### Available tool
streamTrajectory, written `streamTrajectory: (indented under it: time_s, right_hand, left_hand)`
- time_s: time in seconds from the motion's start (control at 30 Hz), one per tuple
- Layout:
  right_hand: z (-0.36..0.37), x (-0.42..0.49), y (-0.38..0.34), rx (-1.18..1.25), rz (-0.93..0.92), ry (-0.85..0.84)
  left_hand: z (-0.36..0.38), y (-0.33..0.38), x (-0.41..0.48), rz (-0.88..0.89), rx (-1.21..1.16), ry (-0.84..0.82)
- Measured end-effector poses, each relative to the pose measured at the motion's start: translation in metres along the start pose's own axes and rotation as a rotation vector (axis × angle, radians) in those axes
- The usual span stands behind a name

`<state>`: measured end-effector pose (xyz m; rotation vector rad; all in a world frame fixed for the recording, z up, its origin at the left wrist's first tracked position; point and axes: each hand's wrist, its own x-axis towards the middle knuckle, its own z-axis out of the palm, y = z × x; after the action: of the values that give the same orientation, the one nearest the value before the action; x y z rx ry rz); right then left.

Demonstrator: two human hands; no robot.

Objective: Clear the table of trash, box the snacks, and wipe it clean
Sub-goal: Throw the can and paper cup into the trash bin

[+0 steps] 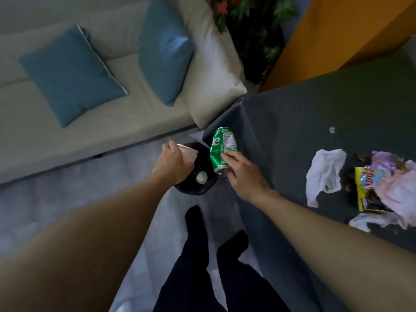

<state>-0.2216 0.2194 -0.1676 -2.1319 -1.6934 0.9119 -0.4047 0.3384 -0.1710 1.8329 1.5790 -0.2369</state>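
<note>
Both hands full at the bin [203,189]: cup in the left hand [173,162], can in the right hand [245,175].
Left fingers curl tight round a pale paper cup [191,154], directly above the dark bin on the floor; right fingers and thumb clamp the low end of a dented green can [221,144] just beside it, at the grey table [315,113] corner. Further along the tabletop lie a crumpled white tissue [324,174] and a yellow snack packet [362,184].
</note>
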Motion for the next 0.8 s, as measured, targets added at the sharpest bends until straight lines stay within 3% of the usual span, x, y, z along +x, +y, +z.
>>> streamTrajectory:
  time_s: [0.57,0.8]
  right_hand:
    - [0.154,0.091,0.072,-0.014,0.178,-0.192]
    - [0.191,0.116,0.097,-0.028,0.203,-0.314]
  left_hand:
    - [0.127,-0.084,0.136,-0.116,0.019,-0.120]
    - [0.159,-0.112,0.178,-0.085,-0.003,-0.184]
